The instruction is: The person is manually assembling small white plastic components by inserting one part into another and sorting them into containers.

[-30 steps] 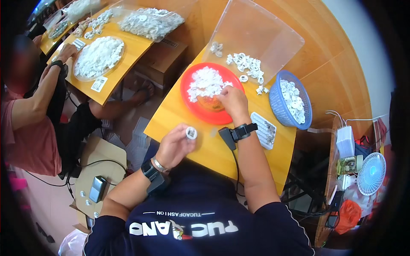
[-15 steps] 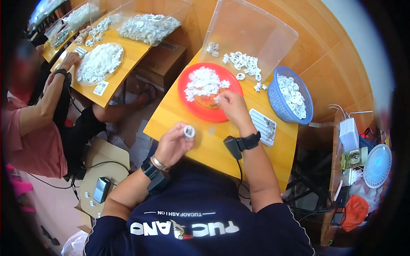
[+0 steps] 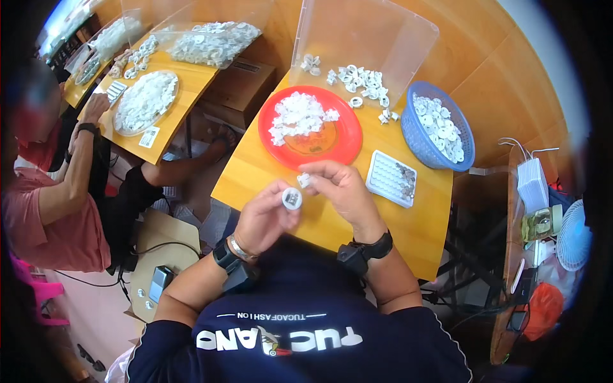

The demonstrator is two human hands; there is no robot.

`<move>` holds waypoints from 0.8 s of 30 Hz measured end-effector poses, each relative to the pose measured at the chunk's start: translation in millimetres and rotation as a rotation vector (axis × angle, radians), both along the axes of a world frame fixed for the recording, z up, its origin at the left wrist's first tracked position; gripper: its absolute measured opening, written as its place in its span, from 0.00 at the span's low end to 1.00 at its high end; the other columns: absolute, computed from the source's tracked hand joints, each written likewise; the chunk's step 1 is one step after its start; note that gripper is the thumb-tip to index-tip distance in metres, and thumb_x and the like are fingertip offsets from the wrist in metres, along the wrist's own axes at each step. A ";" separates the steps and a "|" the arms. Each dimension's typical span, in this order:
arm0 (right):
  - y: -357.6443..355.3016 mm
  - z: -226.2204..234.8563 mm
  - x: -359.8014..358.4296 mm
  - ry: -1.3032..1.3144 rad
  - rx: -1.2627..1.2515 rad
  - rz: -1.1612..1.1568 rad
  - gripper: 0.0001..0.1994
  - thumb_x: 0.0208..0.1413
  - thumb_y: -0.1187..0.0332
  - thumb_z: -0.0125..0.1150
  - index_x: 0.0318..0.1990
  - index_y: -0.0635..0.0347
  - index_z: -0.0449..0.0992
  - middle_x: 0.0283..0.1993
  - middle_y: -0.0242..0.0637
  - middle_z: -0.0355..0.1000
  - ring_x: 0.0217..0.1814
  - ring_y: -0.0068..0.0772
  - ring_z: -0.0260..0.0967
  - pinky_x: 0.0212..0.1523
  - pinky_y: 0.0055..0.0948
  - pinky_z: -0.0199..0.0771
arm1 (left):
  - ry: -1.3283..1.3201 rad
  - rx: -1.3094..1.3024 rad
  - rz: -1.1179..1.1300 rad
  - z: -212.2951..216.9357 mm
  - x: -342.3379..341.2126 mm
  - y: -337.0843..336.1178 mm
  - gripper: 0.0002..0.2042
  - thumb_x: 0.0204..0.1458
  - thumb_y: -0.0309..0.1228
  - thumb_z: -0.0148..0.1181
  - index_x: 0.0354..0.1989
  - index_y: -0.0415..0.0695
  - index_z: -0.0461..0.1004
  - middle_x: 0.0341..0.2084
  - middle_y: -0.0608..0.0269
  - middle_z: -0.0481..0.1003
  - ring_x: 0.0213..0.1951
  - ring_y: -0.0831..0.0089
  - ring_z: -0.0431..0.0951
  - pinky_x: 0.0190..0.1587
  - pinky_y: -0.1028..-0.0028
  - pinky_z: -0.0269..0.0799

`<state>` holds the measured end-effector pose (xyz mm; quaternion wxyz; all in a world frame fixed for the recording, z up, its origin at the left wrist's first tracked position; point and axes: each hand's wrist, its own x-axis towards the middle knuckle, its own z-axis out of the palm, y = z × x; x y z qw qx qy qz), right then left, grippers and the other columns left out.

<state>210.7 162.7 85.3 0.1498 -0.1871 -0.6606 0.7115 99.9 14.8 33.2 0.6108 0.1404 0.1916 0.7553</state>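
Observation:
Between the fingertips of my left hand (image 3: pixel 263 220) is a round white plastic part (image 3: pixel 292 198), its dark-centred face turned up. My right hand (image 3: pixel 345 196) pinches a small white plastic piece (image 3: pixel 304 180) close beside that part; whether the two touch I cannot tell. Both hands are above the near part of the yellow table (image 3: pixel 408 246). Just beyond them lies a red plate (image 3: pixel 350 142) with a heap of small white pieces (image 3: pixel 295 115). To the right of the plate is a white tray (image 3: pixel 382 182) of small compartments, some holding grey metal bits.
A blue basket (image 3: pixel 418 143) of white round parts stands at the right. More white rings (image 3: pixel 364 80) lie by a tilted clear plastic box (image 3: pixel 370 38). At the left, a co-worker (image 3: pixel 64 204) sits at another table. A shelf with a fan (image 3: pixel 575 236) is at far right.
My right hand has come back from the red plate toward my left hand, carrying a small white piece. My left hand still holds the round part. The view has shifted slightly.

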 end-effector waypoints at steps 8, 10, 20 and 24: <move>-8.0 -6.0 4.0 0.057 -0.099 -0.039 0.06 0.60 0.72 0.55 0.43 0.63 0.72 0.38 0.31 0.75 0.37 0.18 0.71 0.36 0.19 0.72 | -0.013 0.012 -0.014 -0.3 3.5 1.5 0.08 0.59 0.33 0.50 0.39 0.42 0.66 0.29 0.60 0.72 0.30 0.72 0.74 0.35 0.76 0.69; -12.0 -7.3 2.9 0.056 -0.118 -0.086 0.06 0.60 0.72 0.55 0.42 0.62 0.71 0.38 0.31 0.75 0.37 0.18 0.71 0.36 0.19 0.72 | -0.013 0.010 0.005 -2.6 2.6 0.7 0.08 0.59 0.33 0.50 0.39 0.41 0.66 0.30 0.61 0.72 0.31 0.72 0.74 0.35 0.75 0.69; -27.2 -19.9 0.0 0.171 -0.173 -0.088 0.05 0.58 0.74 0.56 0.40 0.65 0.74 0.37 0.29 0.73 0.39 0.16 0.69 0.41 0.19 0.70 | -0.097 0.012 0.028 -8.5 -0.9 0.4 0.08 0.59 0.33 0.50 0.39 0.40 0.65 0.32 0.57 0.72 0.36 0.68 0.74 0.39 0.73 0.70; -27.8 -20.6 -0.7 0.155 -0.173 -0.045 0.05 0.59 0.74 0.56 0.40 0.66 0.74 0.36 0.31 0.74 0.36 0.16 0.70 0.39 0.19 0.71 | -0.120 0.025 0.029 -10.0 -0.5 -0.3 0.09 0.60 0.33 0.49 0.39 0.39 0.66 0.31 0.57 0.72 0.36 0.68 0.73 0.39 0.74 0.70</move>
